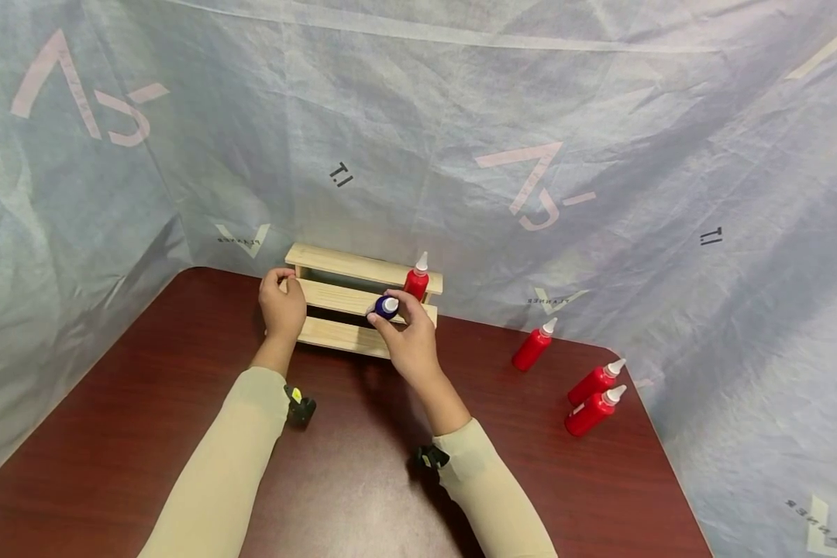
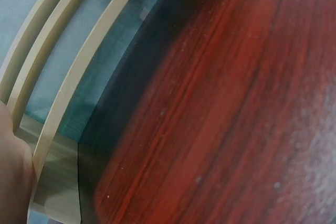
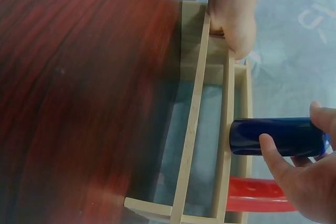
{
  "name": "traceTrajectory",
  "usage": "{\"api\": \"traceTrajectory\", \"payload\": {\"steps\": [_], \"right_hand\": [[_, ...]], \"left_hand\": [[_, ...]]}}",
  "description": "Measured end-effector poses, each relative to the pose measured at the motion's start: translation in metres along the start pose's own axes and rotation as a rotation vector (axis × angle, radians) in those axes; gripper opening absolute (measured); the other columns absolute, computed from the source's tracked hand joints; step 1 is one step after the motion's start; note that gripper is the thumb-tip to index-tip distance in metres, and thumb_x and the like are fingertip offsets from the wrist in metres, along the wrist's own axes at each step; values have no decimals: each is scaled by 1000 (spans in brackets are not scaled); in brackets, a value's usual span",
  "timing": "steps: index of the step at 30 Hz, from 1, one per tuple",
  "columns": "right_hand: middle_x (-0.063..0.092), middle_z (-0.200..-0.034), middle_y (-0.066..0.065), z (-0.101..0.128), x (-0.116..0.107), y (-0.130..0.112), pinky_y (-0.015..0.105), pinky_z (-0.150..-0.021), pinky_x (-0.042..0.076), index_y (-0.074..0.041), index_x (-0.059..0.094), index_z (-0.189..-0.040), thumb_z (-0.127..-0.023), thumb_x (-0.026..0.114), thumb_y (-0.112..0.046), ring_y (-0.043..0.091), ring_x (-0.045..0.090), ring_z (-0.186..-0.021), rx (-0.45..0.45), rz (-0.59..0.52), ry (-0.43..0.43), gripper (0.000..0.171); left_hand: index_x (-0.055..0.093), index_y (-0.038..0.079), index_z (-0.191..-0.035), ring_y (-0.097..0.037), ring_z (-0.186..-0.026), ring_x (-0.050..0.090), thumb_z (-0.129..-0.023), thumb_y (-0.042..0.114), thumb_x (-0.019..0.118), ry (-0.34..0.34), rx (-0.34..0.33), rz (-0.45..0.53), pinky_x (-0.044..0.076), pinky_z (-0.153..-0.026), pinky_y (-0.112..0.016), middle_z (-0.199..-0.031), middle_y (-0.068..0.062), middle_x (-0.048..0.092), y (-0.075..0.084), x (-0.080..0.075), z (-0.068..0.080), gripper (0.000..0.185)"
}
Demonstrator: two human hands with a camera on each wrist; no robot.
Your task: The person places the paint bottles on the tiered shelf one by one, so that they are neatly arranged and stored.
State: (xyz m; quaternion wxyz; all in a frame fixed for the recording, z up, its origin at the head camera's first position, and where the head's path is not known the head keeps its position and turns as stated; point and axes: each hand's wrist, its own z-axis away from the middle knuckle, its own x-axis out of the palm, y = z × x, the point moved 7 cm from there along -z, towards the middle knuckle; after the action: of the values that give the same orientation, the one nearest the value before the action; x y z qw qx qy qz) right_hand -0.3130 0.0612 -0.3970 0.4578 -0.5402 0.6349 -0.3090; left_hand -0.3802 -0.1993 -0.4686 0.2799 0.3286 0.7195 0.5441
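A three-step wooden rack (image 1: 335,304) stands at the far edge of the dark red table (image 1: 181,418). My left hand (image 1: 282,304) grips the rack's left end; its palm edge (image 2: 11,171) shows beside the slats (image 2: 79,77). My right hand (image 1: 408,333) holds a blue bottle (image 1: 385,308) with a white cap, its base at the middle step (image 3: 227,129). In the right wrist view my fingers (image 3: 278,161) curl round the blue bottle (image 3: 275,136). One red bottle (image 1: 416,281) stands on the rack just right of the blue one, seen as the red bottle (image 3: 257,195).
Three more red bottles stand on the table at the right: one (image 1: 533,346) alone, two (image 1: 595,380) (image 1: 593,411) close together near the right edge. A grey printed sheet (image 1: 460,139) hangs behind and around the table.
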Motion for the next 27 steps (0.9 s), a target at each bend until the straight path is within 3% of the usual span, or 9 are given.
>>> {"api": "traceTrajectory", "payload": {"steps": [13, 21, 23, 27], "right_hand": [[74, -130, 16, -12, 5, -5, 34, -89, 64, -6, 62, -139, -93, 81, -10, 26, 70, -127, 33, 87, -36, 50], [71, -135, 19, -22, 5, -8, 57, -103, 57, -2, 60, -142, -96, 78, -12, 31, 66, -131, 48, 106, -37, 51], [71, -134, 18, -25, 5, -8, 53, -101, 57, -2, 61, -141, -97, 77, -13, 29, 68, -127, 43, 114, -29, 49], [75, -125, 15, -28, 4, -10, 34, -77, 56, -2, 63, -140, -96, 78, -14, 29, 69, -105, 26, 135, -20, 48]], "left_hand": [[66, -4, -116, -37, -140, 53, -107, 8, 52, 8, 4, -6, 40, -121, -48, -129, -24, 61, -2, -1, -3, 20], [65, -4, -115, -38, -139, 53, -107, 7, 52, 11, 14, -4, 40, -122, -48, -128, -24, 62, -3, 0, -3, 19], [66, -4, -115, -37, -139, 53, -107, 7, 52, 14, 14, -9, 40, -122, -48, -128, -24, 62, -3, -1, -3, 19], [65, -5, -115, -38, -139, 53, -107, 6, 52, 19, 16, -12, 40, -122, -48, -128, -25, 62, -2, -1, -2, 20]]}}
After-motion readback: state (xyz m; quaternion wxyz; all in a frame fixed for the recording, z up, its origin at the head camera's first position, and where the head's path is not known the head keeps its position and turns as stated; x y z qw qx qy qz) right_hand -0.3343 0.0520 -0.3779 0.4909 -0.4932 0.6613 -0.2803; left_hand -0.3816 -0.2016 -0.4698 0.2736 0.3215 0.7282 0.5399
